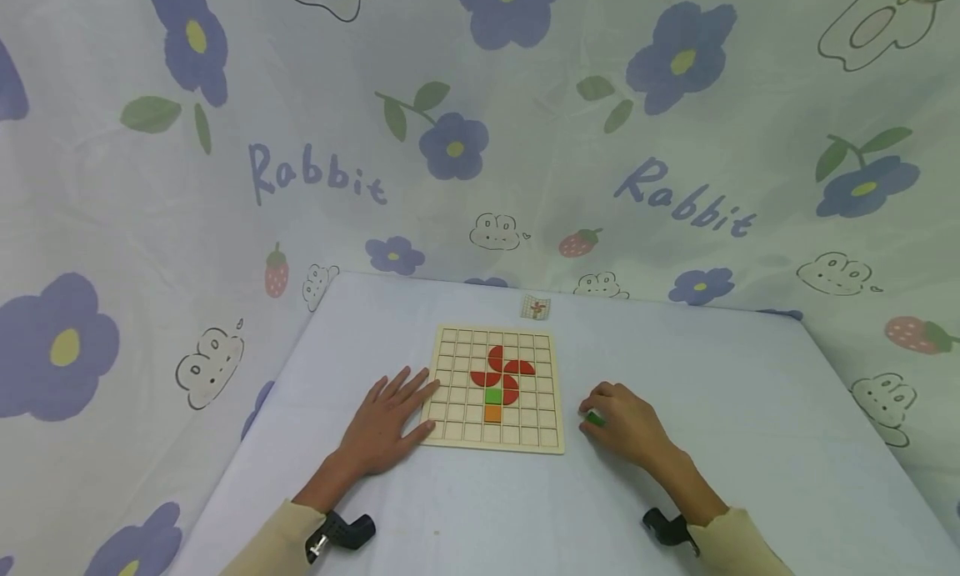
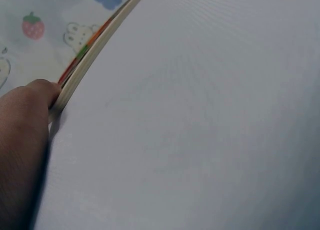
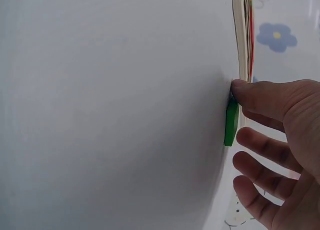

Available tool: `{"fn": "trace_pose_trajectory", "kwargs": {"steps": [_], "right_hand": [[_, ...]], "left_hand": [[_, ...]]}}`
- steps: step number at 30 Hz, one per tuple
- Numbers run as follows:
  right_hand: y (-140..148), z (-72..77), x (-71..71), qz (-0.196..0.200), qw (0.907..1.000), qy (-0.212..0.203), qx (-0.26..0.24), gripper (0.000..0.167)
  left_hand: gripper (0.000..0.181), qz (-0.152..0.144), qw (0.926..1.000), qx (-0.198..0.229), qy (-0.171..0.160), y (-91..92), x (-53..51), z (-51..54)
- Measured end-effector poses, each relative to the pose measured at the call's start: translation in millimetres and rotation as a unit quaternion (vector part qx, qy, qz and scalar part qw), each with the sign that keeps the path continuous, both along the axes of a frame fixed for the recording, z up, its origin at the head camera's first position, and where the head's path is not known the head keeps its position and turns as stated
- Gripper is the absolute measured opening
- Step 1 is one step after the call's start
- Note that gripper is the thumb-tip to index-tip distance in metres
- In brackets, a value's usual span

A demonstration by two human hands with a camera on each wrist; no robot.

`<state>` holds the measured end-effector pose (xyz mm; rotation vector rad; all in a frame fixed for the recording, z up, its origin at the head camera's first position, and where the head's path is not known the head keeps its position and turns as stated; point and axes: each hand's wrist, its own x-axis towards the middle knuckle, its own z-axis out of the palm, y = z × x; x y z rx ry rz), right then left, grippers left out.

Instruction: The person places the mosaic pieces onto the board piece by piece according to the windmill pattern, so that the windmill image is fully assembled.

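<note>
A square wooden grid board [image 1: 461, 434] lies on the white table, seen from above in the head view. Four-bladed in look, a pinwheel of red rounded pieces [image 1: 496, 358] sits on it, with a green square [image 1: 492, 396] and an orange square [image 1: 492, 413] below. My left hand [image 1: 386, 422] rests flat by the board's left side, fingers spread, fingertips and thumb at its edge. Right of the board, my right hand [image 1: 622, 422] pinches a green piece [image 3: 231, 122] between thumb and fingers, close to the tabletop. The fingers partly hide that piece's shape.
A small picture card [image 1: 536, 308] showing a similar pinwheel lies behind the board. A patterned cloth [image 1: 525, 159] with flowers and rabbits hangs around the table. Black wrist mounts [image 1: 351, 531] sit below both hands.
</note>
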<state>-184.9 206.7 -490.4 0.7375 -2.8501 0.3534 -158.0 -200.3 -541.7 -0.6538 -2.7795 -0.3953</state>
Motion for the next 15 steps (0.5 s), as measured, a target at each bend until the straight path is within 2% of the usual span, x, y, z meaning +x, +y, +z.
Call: {"fn": "trace_pose_trajectory", "kwargs": {"steps": [2,9,15], "right_hand": [[1.1,0.3,1.0,-0.001,1.0,0.001,-0.002,0.023],[3.4,0.8,1.4,-0.017,0.999,-0.037,-0.018,0.022],[0.8,0.2,-1.5,0.004,0.9998,-0.004,-0.019,0.021]], "left_hand": [[0.063,-0.004,1.0,0.007,0.001,-0.1,0.2,0.5],[0.063,-0.007,1.0,0.006,0.001,-0.7,0.7,1.9],[0.063,-0.004,1.0,0.004,0.001,-0.6,1.4,2.3]]}}
